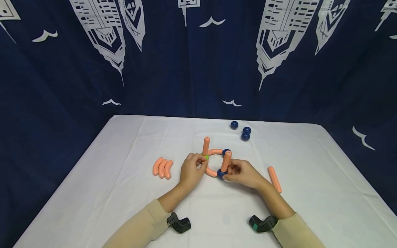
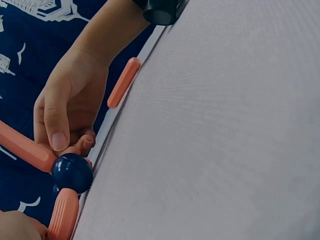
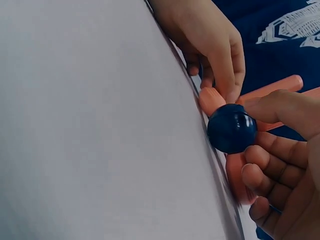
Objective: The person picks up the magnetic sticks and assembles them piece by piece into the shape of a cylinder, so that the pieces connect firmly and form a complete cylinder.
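A ring of orange curved rods (image 1: pixel 215 151) stands mid-table, joined by balls. My left hand (image 1: pixel 193 168) pinches the small green ball (image 1: pixel 206 157) at the ring's left side, where a straight orange rod (image 1: pixel 206 146) points up. At the front right, my right hand (image 1: pixel 243 172) holds a dark blue ball (image 3: pixel 231 129) between thumb and fingers. Another straight rod (image 1: pixel 226 162) rises from that ball. Behind this rod, a second blue ball (image 1: pixel 225 151) is partly hidden. In the left wrist view, a curved rod (image 2: pixel 64 215) runs from the blue ball toward the left hand.
Three loose curved rods (image 1: pixel 162 168) lie side by side left of the left hand. A single straight rod (image 1: pixel 274 179) rests beside the right forearm. Three blue balls (image 1: pixel 245 136) sit at the back of the white-covered table (image 1: pixel 142 137). A dark blue printed curtain (image 1: pixel 192 69) hangs behind.
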### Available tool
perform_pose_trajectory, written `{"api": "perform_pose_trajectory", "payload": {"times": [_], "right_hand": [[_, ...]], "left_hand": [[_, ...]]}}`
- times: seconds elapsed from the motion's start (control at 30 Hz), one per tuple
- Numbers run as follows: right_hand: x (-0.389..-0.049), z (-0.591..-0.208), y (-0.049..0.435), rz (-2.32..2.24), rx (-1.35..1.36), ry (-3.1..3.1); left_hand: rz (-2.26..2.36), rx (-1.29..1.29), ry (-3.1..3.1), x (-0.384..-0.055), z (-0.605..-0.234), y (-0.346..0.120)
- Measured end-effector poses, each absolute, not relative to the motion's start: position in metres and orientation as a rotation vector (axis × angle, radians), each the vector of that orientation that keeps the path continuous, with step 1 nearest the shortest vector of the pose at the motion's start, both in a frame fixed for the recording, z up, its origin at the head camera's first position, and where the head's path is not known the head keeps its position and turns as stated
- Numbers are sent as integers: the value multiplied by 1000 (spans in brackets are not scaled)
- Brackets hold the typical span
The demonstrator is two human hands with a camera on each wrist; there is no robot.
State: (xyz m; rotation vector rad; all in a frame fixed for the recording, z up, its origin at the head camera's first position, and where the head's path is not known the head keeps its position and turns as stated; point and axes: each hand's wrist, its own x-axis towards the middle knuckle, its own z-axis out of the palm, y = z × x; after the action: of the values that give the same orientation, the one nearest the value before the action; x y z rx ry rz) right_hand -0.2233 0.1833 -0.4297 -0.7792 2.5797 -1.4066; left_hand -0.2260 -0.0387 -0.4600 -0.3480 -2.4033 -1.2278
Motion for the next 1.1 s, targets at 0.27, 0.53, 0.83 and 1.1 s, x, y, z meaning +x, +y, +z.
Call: {"api": "perform_pose_trajectory", "payload": {"times": [0.27, 0.53, 0.83, 1.1], "right_hand": [[-218, -426, 173, -1418, -808, 2548], [-215, -424, 166, -1432, -814, 2528], [-214, -428, 159, -1456, -826, 2513], [-211, -426, 156, -1495, -796, 2473]], "left_hand": [[-1258, -339, -2429, -226, -460, -38], [-1257, -348, -2436, -227, -459, -38], [-1249, -412, -2453, -227, -459, -39], [-1231, -468, -2484, -229, -461, -38]]}}
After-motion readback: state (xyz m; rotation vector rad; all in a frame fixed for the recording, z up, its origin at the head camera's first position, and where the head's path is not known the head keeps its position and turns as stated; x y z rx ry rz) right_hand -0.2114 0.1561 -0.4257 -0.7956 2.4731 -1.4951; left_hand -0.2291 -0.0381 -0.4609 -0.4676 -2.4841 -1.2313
